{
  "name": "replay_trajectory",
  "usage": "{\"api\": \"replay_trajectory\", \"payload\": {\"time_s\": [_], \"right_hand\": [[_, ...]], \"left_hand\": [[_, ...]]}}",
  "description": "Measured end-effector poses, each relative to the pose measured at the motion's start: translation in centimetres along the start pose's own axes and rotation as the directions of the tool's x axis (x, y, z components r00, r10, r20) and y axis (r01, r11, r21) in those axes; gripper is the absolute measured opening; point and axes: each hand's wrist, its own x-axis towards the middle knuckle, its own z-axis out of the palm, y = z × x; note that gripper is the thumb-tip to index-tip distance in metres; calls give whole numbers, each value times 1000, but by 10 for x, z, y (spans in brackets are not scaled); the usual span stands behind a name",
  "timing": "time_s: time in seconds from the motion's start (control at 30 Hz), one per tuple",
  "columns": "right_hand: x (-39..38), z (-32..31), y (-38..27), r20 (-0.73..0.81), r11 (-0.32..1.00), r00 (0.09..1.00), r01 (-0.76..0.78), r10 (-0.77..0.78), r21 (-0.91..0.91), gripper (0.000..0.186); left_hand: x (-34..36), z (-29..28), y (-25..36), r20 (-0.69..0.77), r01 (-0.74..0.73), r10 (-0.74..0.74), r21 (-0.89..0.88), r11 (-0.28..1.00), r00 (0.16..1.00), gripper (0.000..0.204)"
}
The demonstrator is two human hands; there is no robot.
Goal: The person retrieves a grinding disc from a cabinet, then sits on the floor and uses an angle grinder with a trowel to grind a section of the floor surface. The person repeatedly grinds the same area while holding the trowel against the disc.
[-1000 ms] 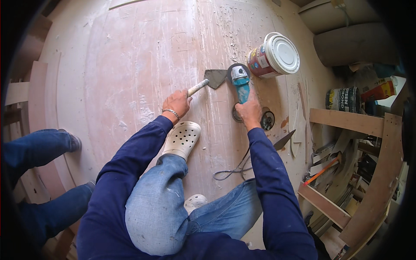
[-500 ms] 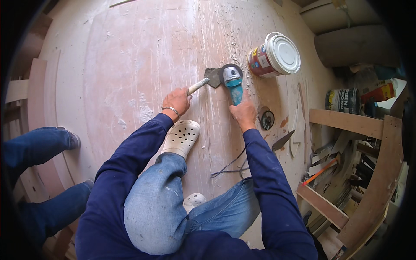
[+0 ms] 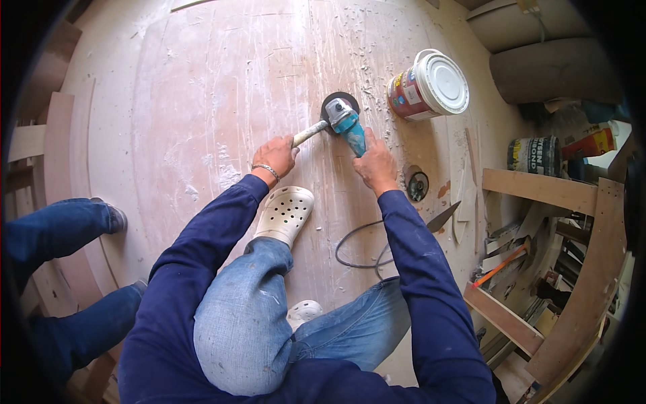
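Observation:
My right hand (image 3: 377, 167) is closed around the teal body of an angle grinder (image 3: 347, 126), its thumb side along the housing. The grinder's dark round disc (image 3: 325, 106) lies over the blade of a scraper, so that blade is mostly hidden. Wrapped around the scraper's pale, stained handle (image 3: 310, 133) is my left hand (image 3: 274, 155), with a bracelet at the wrist. Both tools are over a scratched, pinkish wooden panel (image 3: 202, 87) marked with whitish streaks and crumbs. From near my right forearm a dark cord (image 3: 338, 250) loops across the panel.
A lidded white-and-red bucket (image 3: 441, 84) stands beyond my right hand. Nearer lie a round disc (image 3: 418, 186) and a dark pointed blade (image 3: 445, 217). Wooden framing (image 3: 538, 190) and a dark can (image 3: 533, 155) are at the right. Another person's legs (image 3: 60, 232) are at the left.
The grinder has swung left and tilted, bringing its disc over the scraper's blade, which was visible before. My left hand has hardly moved. The cord's loop has shifted and widened.

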Motion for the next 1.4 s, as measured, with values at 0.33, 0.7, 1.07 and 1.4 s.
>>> {"api": "replay_trajectory", "payload": {"time_s": [0.33, 0.7, 1.07, 1.4], "right_hand": [[19, -9, 12, -28, 997, 998, 57, -58, -43, 77], [34, -27, 2, 44, 984, 988, 149, -145, -103, 74], [9, -20, 16, 31, 999, 999, 41, -41, -10, 79], [17, -22, 9, 33, 995, 995, 99, -98, -34, 74]], "left_hand": [[32, -11, -38, 53, -159, 157, 25, 987, 986, 29], [47, -15, -47, 39, -247, 245, 92, 964, 969, 30], [42, -16, -43, 28, -224, 222, 82, 971, 975, 23], [44, -17, -42, 48, -223, 219, 105, 969, 975, 24]]}}
